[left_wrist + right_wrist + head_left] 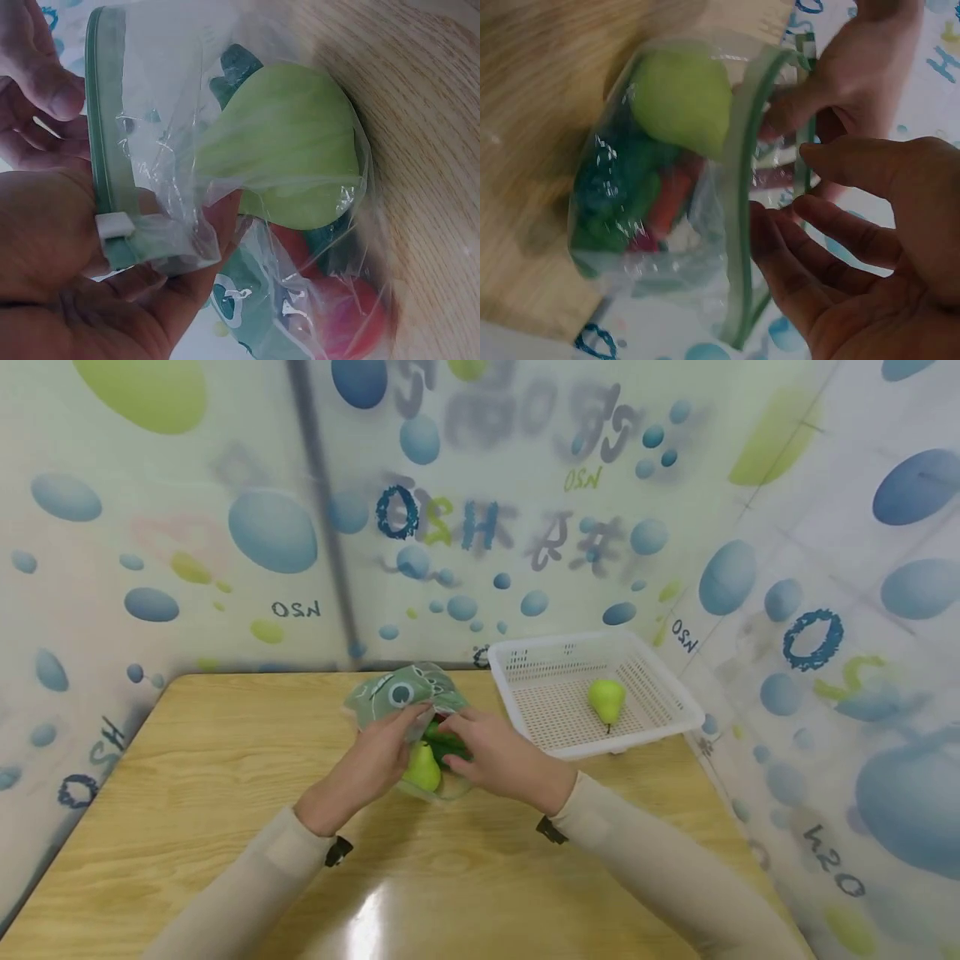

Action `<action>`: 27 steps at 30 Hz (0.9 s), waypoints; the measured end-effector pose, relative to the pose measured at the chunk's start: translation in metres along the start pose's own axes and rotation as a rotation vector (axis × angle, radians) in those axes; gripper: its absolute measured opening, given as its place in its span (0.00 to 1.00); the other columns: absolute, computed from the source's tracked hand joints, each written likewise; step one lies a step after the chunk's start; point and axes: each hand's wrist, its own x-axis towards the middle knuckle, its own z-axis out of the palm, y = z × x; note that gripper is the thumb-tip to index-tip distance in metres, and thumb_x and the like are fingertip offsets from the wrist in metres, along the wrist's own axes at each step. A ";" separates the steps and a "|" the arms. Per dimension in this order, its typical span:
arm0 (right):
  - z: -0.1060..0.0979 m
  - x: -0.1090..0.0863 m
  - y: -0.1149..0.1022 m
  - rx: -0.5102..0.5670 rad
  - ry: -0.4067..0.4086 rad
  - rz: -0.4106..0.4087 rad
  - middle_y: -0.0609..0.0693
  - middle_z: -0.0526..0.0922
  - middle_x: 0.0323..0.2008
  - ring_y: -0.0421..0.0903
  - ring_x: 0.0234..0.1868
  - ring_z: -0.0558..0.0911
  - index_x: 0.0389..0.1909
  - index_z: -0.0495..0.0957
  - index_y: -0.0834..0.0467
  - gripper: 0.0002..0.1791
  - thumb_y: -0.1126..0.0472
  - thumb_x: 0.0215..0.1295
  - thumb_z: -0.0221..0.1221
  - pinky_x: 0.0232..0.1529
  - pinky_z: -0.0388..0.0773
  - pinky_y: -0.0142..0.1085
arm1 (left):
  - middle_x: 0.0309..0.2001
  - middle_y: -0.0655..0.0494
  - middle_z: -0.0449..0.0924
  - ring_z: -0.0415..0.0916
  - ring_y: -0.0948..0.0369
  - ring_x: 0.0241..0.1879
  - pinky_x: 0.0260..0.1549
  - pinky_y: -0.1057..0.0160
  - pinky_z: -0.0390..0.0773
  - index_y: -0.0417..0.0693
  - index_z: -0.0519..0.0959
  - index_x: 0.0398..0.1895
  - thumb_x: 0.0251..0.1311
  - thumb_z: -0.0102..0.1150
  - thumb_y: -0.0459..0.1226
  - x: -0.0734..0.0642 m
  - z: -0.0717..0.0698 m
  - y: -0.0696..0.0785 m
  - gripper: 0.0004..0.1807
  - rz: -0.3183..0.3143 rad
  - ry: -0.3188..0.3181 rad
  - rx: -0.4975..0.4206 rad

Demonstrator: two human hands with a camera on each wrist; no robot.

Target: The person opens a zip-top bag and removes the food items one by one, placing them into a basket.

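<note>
Wall [525,452] with mirrored "H2O" lettering [479,525], then the bench [450,893], a white basket [645,740] and a zip bag [378,697].
You have the bag on the bench, left of the basket, a cartoon eye [401,695] printed on it. Your left grip [367,768] pinches its rim; your right grip [510,756] is loosely bent at the mouth, thumb and fingers parted. Inside sit a pear [285,150] and unclear green and red items [352,319]; another pear [606,697] lies in the basket.
</note>
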 end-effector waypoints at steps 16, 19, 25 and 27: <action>0.042 0.025 0.001 -0.088 -0.115 0.028 0.56 0.90 0.62 0.47 0.59 0.89 0.71 0.83 0.61 0.25 0.55 0.83 0.73 0.60 0.91 0.40 | 0.66 0.30 0.89 0.91 0.45 0.49 0.52 0.37 0.92 0.34 0.75 0.82 0.68 0.60 0.15 -0.003 -0.002 0.001 0.37 -0.043 -0.025 0.022; 0.046 0.026 0.002 -0.086 -0.108 0.029 0.54 0.91 0.62 0.46 0.58 0.90 0.72 0.83 0.60 0.25 0.54 0.83 0.73 0.60 0.91 0.38 | 0.65 0.31 0.90 0.89 0.48 0.45 0.50 0.39 0.92 0.34 0.76 0.82 0.68 0.60 0.15 -0.003 -0.003 0.001 0.37 -0.052 -0.030 0.024; 0.050 0.026 0.000 -0.110 -0.093 0.044 0.53 0.89 0.59 0.44 0.54 0.89 0.71 0.83 0.59 0.26 0.50 0.82 0.74 0.55 0.90 0.35 | 0.65 0.32 0.90 0.85 0.53 0.42 0.49 0.42 0.92 0.35 0.76 0.81 0.68 0.62 0.15 -0.004 -0.003 0.000 0.37 -0.060 -0.040 0.029; 0.051 0.026 -0.001 -0.106 -0.089 0.048 0.53 0.89 0.56 0.44 0.51 0.88 0.69 0.83 0.60 0.26 0.50 0.81 0.75 0.52 0.89 0.34 | 0.64 0.33 0.91 0.86 0.54 0.43 0.49 0.42 0.92 0.35 0.77 0.81 0.68 0.62 0.16 -0.004 -0.003 0.000 0.37 -0.054 -0.039 0.038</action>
